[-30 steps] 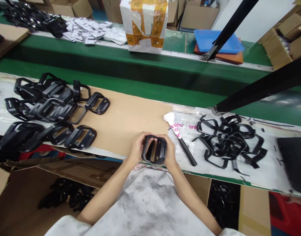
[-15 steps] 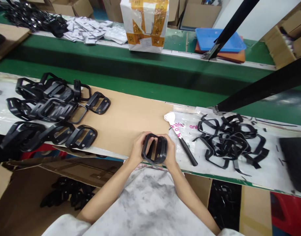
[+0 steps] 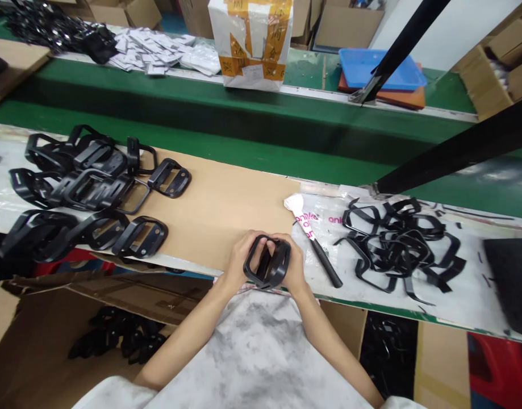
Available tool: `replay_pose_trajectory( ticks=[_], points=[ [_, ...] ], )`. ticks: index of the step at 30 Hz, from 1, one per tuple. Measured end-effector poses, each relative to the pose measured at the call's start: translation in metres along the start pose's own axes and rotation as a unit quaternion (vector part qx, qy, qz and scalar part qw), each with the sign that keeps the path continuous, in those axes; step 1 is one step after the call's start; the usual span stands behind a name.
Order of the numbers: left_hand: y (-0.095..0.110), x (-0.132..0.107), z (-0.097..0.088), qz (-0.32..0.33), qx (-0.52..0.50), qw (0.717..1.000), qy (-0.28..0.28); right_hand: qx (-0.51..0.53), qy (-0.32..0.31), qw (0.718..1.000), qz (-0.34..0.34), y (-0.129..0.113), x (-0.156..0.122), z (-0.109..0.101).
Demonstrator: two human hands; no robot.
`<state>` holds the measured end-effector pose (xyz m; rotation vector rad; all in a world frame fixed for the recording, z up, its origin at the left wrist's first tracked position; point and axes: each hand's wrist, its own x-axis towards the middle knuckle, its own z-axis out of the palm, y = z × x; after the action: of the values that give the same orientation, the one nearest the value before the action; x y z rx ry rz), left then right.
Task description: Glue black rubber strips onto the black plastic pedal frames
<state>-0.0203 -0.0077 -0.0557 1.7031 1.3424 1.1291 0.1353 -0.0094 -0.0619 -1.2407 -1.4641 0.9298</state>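
Observation:
A black plastic frame with a slotted base is held between my two hands at the front edge of the bench. My left hand grips its left side, with fingertips showing through the opening. Around its right side my right hand is closed, its fingers partly hidden behind the part. Just right of my hands lies a hammer with a black handle and a white-wrapped head. Brown cardboard covers the bench under and beyond the part.
Several similar black frames lie at the left. A tangle of thin black strips lies on the right, near a dark block. A black post slants over the right side. An open carton stands below the bench.
The black frame has tilted in my hands, so its base faces up less and its slot looks narrower. Both hands keep their grip in nearly the same place.

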Motion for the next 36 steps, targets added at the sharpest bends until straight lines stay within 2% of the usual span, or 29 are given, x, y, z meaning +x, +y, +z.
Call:
replay_pose_trajectory(
  ticks=[4, 9, 13, 16, 19, 22, 25, 27, 29, 32, 36],
  points=[
    [0.003, 0.005, -0.004, 0.004, 0.022, 0.999, -0.024, -0.006, 0.005, 1.0, 0.013, 0.0, 0.0, -0.002],
    [0.009, 0.019, -0.02, 0.033, 0.056, 0.994, -0.084, 0.015, 0.004, 1.0, 0.017, 0.002, 0.001, -0.002],
    [0.004, 0.021, -0.027, 0.015, 0.015, 0.994, -0.107, 0.037, -0.003, 0.999, 0.019, 0.005, 0.002, 0.0],
    [-0.001, 0.017, -0.036, -0.041, -0.056, 0.988, -0.136, 0.036, -0.013, 0.999, 0.014, 0.004, 0.004, 0.001],
    [-0.002, 0.012, -0.05, -0.128, -0.133, 0.968, -0.167, 0.03, -0.003, 0.999, 0.012, 0.004, 0.004, 0.001],
    [0.003, 0.004, -0.055, -0.221, -0.196, 0.944, -0.144, 0.02, 0.005, 1.0, 0.014, 0.005, 0.004, 0.0],
    [0.009, -0.005, -0.046, -0.275, -0.259, 0.918, -0.124, 0.005, -0.017, 1.0, -0.001, 0.005, 0.003, 0.0],
    [0.012, -0.01, -0.033, -0.282, -0.272, 0.914, -0.106, -0.012, -0.038, 0.999, -0.023, 0.004, 0.002, -0.001],
    [0.014, -0.015, -0.02, -0.278, -0.268, 0.919, -0.085, -0.022, -0.044, 0.998, -0.038, 0.003, 0.002, -0.003],
    [0.016, -0.018, -0.005, -0.265, -0.248, 0.929, -0.065, -0.004, -0.025, 0.999, -0.026, 0.004, 0.0, -0.004],
    [0.023, -0.017, 0.001, -0.238, -0.181, 0.952, -0.07, 0.019, -0.004, 1.0, 0.007, 0.009, -0.002, -0.004]
  ],
)
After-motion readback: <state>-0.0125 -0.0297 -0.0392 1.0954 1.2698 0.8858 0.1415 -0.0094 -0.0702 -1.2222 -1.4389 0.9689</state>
